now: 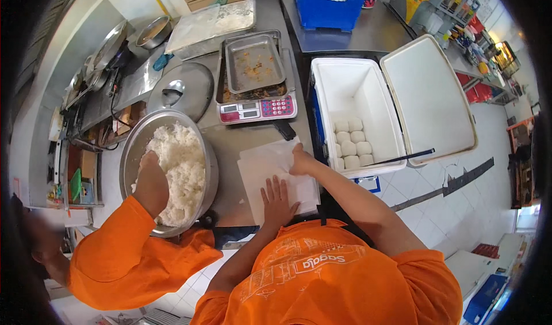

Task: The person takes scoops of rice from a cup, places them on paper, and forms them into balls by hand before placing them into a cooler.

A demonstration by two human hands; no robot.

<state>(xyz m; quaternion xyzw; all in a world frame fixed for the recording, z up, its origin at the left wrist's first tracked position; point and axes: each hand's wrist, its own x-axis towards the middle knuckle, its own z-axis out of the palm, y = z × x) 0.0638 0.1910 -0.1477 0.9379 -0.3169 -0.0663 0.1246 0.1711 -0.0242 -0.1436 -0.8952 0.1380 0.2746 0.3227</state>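
Observation:
A stack of thin, whitish paper sheets (256, 169) lies on the steel table in front of me. My left hand (278, 202) rests flat on the near part of the stack, fingers spread. At the far right corner, my right hand (302, 160) pinches the top sheet, which creases by the fingers. To the left stands a large metal pot (212, 182) of cooked white rice (179, 169). A co-worker's hand (152, 182) reaches into the rice. Right of the table, an open cooler box (362, 77) holds several round white dough balls (349, 137) packed in rows.
Beyond the paper are a digital scale (241, 112) bearing metal trays (255, 62) and a black object (284, 129). A domed pot lid (189, 83) lies behind the pot. The cooler's raised lid (431, 105) leans right. A blue cooler (330, 5) stands farther back.

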